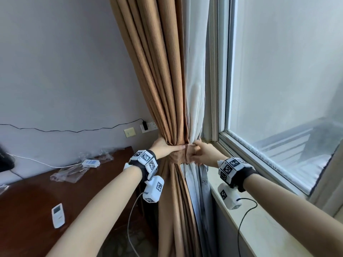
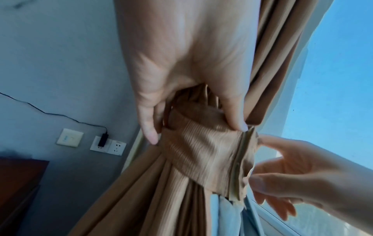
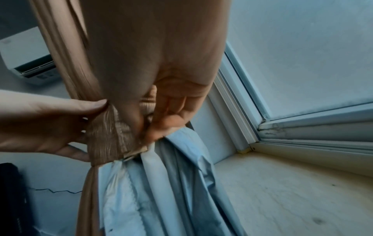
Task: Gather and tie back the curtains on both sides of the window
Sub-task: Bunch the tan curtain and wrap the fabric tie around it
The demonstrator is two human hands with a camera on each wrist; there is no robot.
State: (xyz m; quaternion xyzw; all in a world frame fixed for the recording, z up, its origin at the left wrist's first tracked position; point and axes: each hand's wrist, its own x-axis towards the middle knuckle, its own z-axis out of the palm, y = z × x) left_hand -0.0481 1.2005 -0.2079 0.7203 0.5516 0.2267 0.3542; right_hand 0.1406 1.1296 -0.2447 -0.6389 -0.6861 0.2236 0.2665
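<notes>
A brown ribbed curtain [image 1: 163,80] and a white sheer curtain [image 1: 194,101] hang gathered in one bundle beside the window. A matching brown tieback band [image 1: 179,156] wraps the bundle at waist height. My left hand [image 1: 165,145] grips the bundle from the left, thumb on the band's upper edge [image 2: 240,126]. My right hand [image 1: 201,153] pinches the band's end [image 3: 141,135] on the window side. In the left wrist view the tieback band [image 2: 203,151] shows a pale fastening strip along its end.
A dark wooden desk [image 1: 33,197] stands at the left with a white remote [image 1: 58,215], plastic wrap and a white adapter. Wall sockets [image 1: 146,126] with a plugged cable sit behind the curtain. A stone windowsill [image 1: 259,225] runs under the window [image 1: 287,80] at the right.
</notes>
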